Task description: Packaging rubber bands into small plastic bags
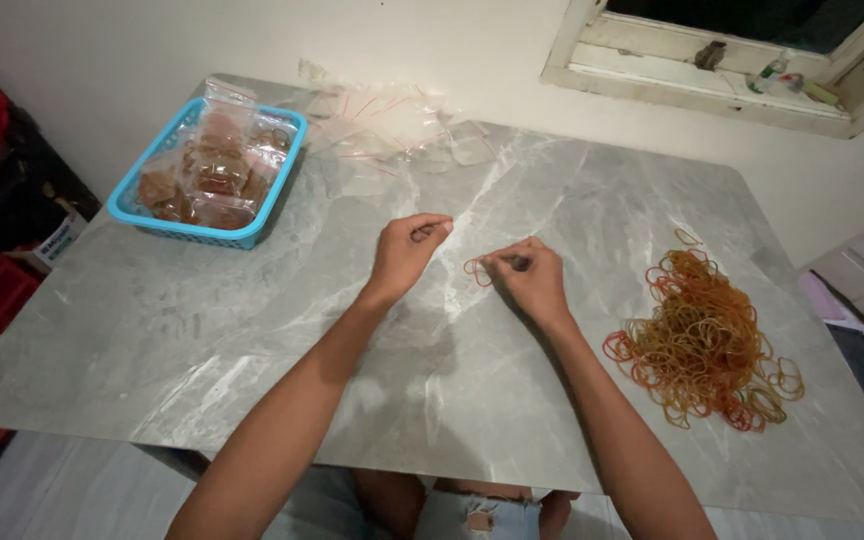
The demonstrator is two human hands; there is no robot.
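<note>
Grey marble-look table [252, 350] underneath. Far left, blue basket [132, 200] of filled clear bags. Right, loose rubber band pile [702, 340] (orange, red, yellow). Mid-table, right hand [530, 280] pinching small rubber bands [476, 271] at fingertips; left hand [407, 250] curled, fingertips pressed together, just beside.

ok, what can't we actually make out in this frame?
Head view only:
- Left hand: closed fingers hide whatever it pinches.
- Right hand: covers most of the small red rubber bands; count unclear.
- Blue plastic basket: contents of the clear packets blurred.
- Heap of red and yellow rubber bands: tangled, uncountable.
</note>
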